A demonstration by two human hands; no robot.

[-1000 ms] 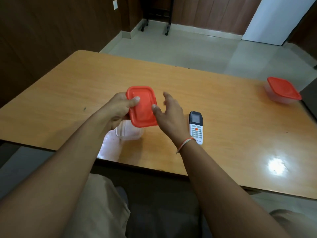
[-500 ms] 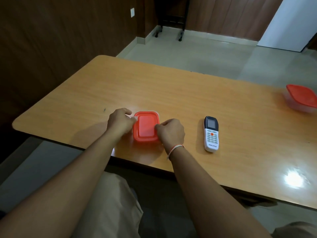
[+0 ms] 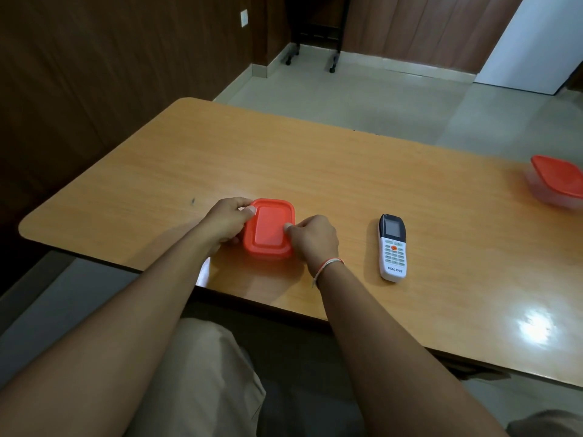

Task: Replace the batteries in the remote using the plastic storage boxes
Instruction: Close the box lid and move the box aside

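Observation:
A small plastic storage box with a red lid (image 3: pixel 268 229) stands on the wooden table (image 3: pixel 315 165) near its front edge. My left hand (image 3: pixel 224 223) grips its left side, thumb on the lid's rim. My right hand (image 3: pixel 312 237) holds the right side, thumb pressed on the lid. The lid lies flat on the box. A white remote (image 3: pixel 392 248) with a dark screen lies face up to the right of my right hand, apart from it. A second red-lidded box (image 3: pixel 556 181) stands at the table's far right edge.
The table's front edge runs just below my wrists, with my lap under it. A dark wood wall is on the left. Tiled floor and a wheeled stand (image 3: pixel 315 42) lie beyond the table.
One second ago the red lid was held raised above the clear box. It has come down onto the box, and both hands now press on its sides.

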